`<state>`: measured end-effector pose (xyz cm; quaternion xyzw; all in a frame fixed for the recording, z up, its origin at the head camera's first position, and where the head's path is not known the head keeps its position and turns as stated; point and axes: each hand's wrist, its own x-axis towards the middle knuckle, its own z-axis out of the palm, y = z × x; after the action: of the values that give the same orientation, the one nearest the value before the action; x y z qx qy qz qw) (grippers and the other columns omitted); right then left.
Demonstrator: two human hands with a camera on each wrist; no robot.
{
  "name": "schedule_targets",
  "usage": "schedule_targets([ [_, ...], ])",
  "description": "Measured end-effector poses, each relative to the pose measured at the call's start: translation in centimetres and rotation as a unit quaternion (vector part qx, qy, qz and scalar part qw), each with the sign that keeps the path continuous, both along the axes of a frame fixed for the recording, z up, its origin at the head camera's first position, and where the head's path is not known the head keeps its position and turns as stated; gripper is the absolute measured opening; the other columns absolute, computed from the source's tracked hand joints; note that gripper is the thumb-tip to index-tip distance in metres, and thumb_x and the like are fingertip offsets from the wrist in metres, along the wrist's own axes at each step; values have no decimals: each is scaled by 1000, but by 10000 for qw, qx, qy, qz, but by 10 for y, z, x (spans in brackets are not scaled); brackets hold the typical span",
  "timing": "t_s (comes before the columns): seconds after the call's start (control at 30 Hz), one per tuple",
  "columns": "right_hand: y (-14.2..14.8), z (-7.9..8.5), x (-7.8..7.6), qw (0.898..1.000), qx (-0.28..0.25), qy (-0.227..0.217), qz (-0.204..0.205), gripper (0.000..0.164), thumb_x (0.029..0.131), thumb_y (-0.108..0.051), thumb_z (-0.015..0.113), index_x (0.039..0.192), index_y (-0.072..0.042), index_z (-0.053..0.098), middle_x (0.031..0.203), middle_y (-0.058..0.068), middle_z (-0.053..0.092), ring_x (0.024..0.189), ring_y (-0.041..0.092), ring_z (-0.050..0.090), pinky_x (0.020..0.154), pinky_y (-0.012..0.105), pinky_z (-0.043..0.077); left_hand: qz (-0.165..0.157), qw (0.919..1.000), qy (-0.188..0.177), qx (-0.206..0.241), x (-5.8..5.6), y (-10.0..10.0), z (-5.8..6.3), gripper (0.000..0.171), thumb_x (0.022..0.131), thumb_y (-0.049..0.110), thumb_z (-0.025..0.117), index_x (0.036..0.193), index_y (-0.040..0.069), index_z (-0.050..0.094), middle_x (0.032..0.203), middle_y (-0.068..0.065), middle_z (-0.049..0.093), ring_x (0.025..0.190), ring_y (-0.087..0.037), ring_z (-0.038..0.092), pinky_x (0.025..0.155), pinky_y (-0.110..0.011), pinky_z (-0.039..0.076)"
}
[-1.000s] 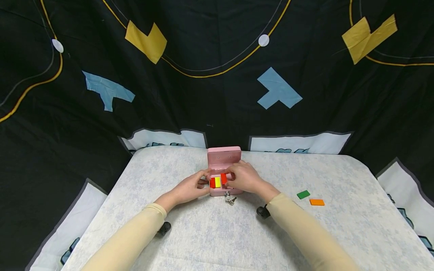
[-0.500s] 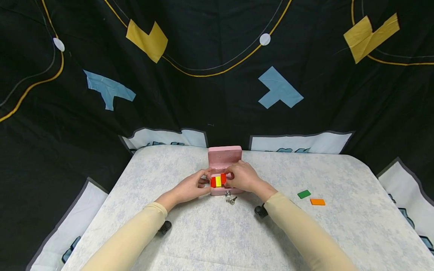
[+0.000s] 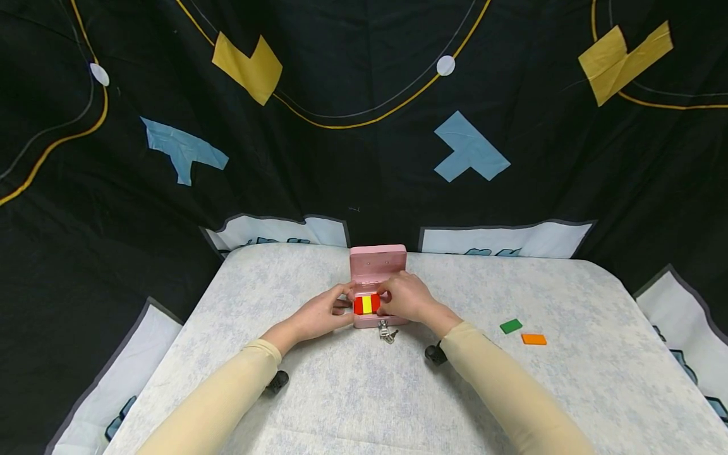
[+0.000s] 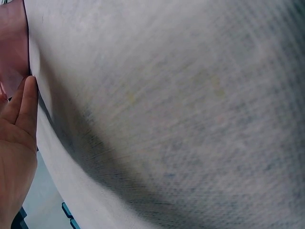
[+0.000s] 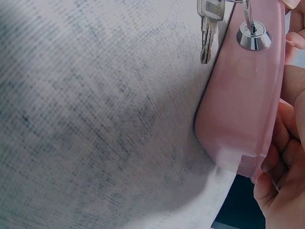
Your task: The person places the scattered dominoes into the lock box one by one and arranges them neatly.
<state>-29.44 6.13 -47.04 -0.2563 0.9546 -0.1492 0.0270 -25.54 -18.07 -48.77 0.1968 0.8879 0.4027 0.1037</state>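
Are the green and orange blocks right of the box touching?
Apart. The head view shows a strip of pale cloth between the green block and the orange block.

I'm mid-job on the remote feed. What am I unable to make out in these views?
- Head: the right end of the inside of the pink box, hidden behind the right hand.
- Head: whatever lies beneath the yellow block, covered by it.
- Left wrist: most of the box and part of the left hand, cut off by the left edge.
- Right wrist: the upper ends of the keys, cut off by the top edge.
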Motion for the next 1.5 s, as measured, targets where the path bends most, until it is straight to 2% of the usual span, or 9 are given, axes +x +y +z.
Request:
schedule_targets([
  [0.27, 0, -3, -1, 10000, 19, 55, 75, 34, 81, -36, 87, 107, -16, 79, 70, -11, 60, 87, 19, 50, 86, 37, 44, 10, 10000, 2, 39, 0, 0, 0, 36, 94, 33, 75, 119, 17, 55, 164, 10, 33, 123, -15, 61, 104, -32, 51],
  [0.77, -1, -7, -1, 10000, 65, -50, -43, 35, 82, -36, 86, 110, -17, 79, 74, -12, 61, 87, 17, 50, 90, 38, 45, -33, 10000, -14, 51, -1, 1, -1, 36, 94, 31, 75, 119, 15, 54, 164, 9, 32, 123, -14, 61, 103, -30, 51],
  [1.5, -1, -10, -2, 9996, -127, -219, -82, 37, 82, -36, 87, 113, -16, 79, 78, -12, 62, 88, 17, 50, 86, 37, 45, -27, 10000, 2, 60, -1, 0, -2, 35, 95, 31, 75, 119, 16, 54, 164, 9, 32, 123, -15, 61, 104, -31, 50],
])
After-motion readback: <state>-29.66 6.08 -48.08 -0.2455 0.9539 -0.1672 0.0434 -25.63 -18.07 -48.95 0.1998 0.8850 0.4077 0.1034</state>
